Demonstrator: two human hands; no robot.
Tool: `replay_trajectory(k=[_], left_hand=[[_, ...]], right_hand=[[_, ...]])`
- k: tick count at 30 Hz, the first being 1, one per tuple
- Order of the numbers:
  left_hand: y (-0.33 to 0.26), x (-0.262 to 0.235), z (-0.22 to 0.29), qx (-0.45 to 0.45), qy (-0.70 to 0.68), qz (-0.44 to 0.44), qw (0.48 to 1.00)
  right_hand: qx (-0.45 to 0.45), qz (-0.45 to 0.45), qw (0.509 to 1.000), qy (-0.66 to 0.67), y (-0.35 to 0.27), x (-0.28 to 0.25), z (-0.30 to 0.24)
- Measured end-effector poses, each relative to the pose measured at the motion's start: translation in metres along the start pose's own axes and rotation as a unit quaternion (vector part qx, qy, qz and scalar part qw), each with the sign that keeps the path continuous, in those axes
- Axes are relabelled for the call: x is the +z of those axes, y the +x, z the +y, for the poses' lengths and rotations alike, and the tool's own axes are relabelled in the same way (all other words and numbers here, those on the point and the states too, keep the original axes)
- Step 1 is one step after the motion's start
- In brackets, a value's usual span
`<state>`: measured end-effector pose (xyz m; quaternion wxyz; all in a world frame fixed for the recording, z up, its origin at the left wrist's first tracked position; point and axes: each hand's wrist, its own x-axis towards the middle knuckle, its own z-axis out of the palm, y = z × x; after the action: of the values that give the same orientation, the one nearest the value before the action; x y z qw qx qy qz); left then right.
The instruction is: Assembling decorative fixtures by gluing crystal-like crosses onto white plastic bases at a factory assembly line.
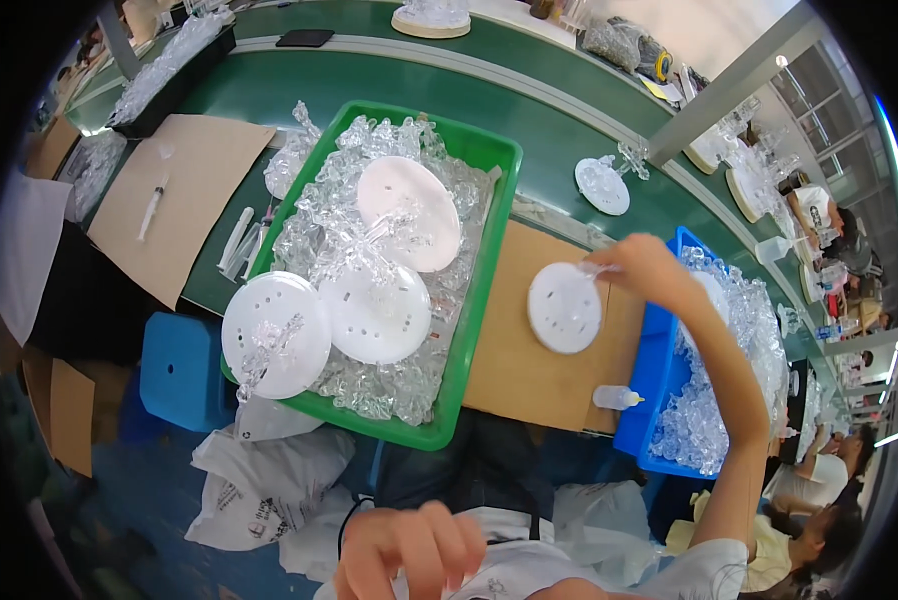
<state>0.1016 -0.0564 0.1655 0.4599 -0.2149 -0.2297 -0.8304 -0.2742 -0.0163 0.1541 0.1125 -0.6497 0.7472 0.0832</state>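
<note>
My right hand (624,268) reaches over the brown cardboard, its fingers pinched on a small clear plastic piece (591,268). That piece is at the upper right edge of a white round disc (559,320) with small holes, lying on the cardboard. More clear plastic lies over the disc; whether the pieces are joined cannot be made out. Close to my body, my left hand (409,550) is curled with its knuckles up, and the inside of the fingers is hidden. A small white squeeze bottle (617,398) with a pale tip lies by the cardboard's right edge.
A green tray (509,200) holds clear plastic pieces and white discs. At right, a blue bin (629,440) is heaped with similar pieces. Another disc (603,187) sits beyond the cardboard. A syringe (152,212) rests on a brown sheet at left. A blue stool (181,370) stands below.
</note>
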Motion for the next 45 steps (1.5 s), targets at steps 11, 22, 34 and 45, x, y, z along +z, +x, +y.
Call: replay_trajectory(k=[11, 22, 34, 45], left_hand=[[-0.069, -0.062, -0.046, -0.356, 0.535, -0.212, 0.736], [-0.078, -0.089, -0.091, -0.322, 0.453, 0.074, 0.828], [-0.047, -0.102, -0.126, -0.197, 0.471, 0.092, 0.855], [-0.053, -0.159, -0.124, -0.168, 0.803, -0.137, 0.554]], right_hand=[[-0.117, 0.157, 0.981, -0.015, 0.142, -0.005, -0.054], [-0.163, 0.189, 0.949, 0.194, 0.067, -0.048, -0.061], [0.155, 0.079, 0.798, 0.577, -0.09, 0.037, -0.135], [0.22, 0.172, 0.508, 0.815, -0.099, 0.077, -0.127]])
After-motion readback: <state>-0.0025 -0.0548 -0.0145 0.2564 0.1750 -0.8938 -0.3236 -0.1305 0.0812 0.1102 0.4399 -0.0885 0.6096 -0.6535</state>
